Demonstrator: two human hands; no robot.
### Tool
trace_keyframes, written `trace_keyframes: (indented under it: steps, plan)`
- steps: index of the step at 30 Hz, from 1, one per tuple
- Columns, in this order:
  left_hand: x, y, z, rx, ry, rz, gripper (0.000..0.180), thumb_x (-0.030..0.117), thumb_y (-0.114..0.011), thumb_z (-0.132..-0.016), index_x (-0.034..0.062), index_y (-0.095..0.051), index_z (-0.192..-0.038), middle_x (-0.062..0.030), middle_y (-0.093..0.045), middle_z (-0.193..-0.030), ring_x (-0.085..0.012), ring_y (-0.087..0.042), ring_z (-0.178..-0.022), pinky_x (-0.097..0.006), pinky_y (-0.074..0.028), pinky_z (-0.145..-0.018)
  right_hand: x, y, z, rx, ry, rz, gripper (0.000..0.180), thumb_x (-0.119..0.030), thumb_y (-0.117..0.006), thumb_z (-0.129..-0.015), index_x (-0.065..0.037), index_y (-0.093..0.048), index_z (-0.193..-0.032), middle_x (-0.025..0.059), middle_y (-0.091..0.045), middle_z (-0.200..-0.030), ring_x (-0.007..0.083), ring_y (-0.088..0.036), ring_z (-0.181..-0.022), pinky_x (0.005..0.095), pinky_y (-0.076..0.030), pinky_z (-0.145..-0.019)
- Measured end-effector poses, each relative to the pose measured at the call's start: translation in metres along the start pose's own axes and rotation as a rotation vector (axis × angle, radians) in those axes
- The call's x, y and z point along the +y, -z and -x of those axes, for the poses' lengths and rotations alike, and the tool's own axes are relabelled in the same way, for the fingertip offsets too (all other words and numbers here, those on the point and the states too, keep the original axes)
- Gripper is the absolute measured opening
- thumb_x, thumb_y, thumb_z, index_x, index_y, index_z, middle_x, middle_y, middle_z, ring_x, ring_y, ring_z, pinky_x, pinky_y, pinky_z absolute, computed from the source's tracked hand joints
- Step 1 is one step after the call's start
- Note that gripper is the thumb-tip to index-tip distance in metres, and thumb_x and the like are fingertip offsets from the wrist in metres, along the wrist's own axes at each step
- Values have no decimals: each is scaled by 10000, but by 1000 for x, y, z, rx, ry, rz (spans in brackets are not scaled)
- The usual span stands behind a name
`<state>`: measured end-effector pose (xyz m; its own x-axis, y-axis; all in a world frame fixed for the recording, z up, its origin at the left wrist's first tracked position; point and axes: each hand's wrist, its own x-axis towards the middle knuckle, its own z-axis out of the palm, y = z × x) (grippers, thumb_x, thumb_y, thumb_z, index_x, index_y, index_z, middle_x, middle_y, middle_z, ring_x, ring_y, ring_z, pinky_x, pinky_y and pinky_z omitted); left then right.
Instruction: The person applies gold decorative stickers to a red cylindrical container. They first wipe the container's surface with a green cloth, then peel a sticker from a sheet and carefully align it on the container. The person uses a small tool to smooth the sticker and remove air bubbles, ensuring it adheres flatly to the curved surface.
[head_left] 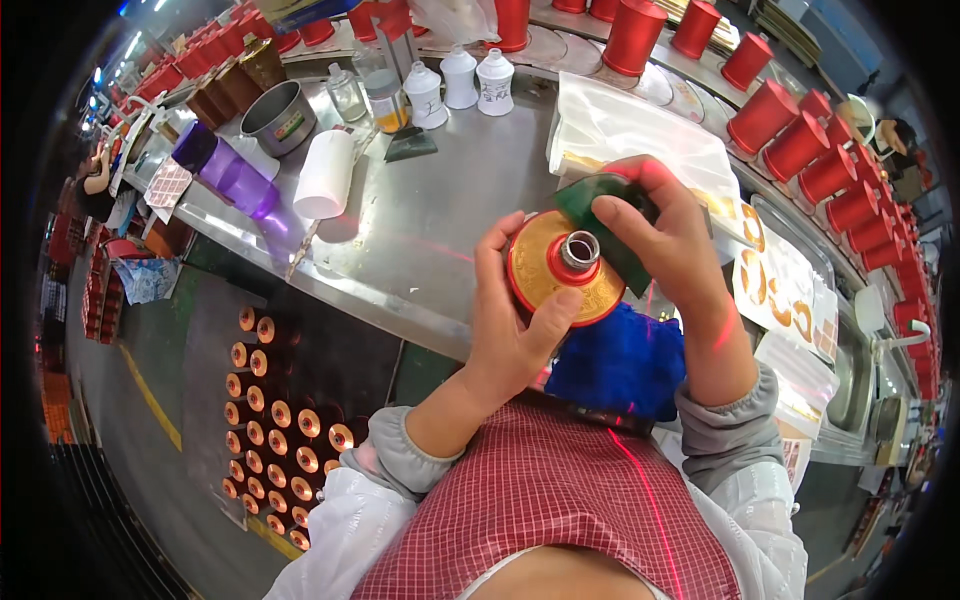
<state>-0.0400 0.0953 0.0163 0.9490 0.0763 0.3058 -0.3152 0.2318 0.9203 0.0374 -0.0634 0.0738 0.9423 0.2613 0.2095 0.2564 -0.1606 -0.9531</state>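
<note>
- The left hand [510, 320] grips one red bottle [563, 268] with a gold top and a silver neck, fingers curled around its left rim, thumb pressed against its near edge.
- The right hand [675, 245] pinches one dark green pad [600, 215] against the bottle's far right side, fingers closed over it.
- The bottle is held above the near edge of the steel workbench [420, 240], in front of the person's chest (a blue cloth [620, 365] lies just below it).
- Far on the bench stand three white ceramic bottles [460, 80] in a row, with two glass jars [365, 95] to their left.
- To the left lie one purple bottle [230, 170] and one white cylinder [325, 175], both on their sides, near one metal pot [278, 118].
- Red bottles [800, 145] line the far right conveyor (too many and too crowded to count reliably).
- Rows of gold-topped bottles [275, 420] stand on the floor, near left.
</note>
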Motion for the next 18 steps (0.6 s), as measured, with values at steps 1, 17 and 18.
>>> trace_keyframes:
  steps: [1, 17, 18]
  plan:
    - [-6, 2, -1, 3, 13, 27, 715, 224, -684, -859, -37, -261, -1374, -177, -465, -1287, -230, -511, -1184, -354, -423, -1011, 0, 3, -2, 24, 45, 30, 280, -158, -721, -848, 4, -616, -1051, 65, -665, -890, 100, -608, -827, 258, -505, -748]
    - [0, 9, -12, -146, 144, 183, 593, 174, -657, -822, -19, -397, -1319, -129, -549, -1210, -182, -557, -1102, -322, -447, -958, -13, 3, -54, -361, 343, 349, 254, -156, -720, -835, -13, -654, -1035, 77, -672, -831, 133, -610, -755, 286, -507, -717]
    - [0, 9, -11, -157, 159, 218, 592, 177, -657, -822, -20, -399, -1318, -128, -550, -1208, -181, -557, -1102, -322, -448, -958, -15, 0, -52, -441, 381, 277, 253, -159, -721, -838, -13, -654, -1033, 75, -672, -830, 129, -611, -760, 285, -507, -716]
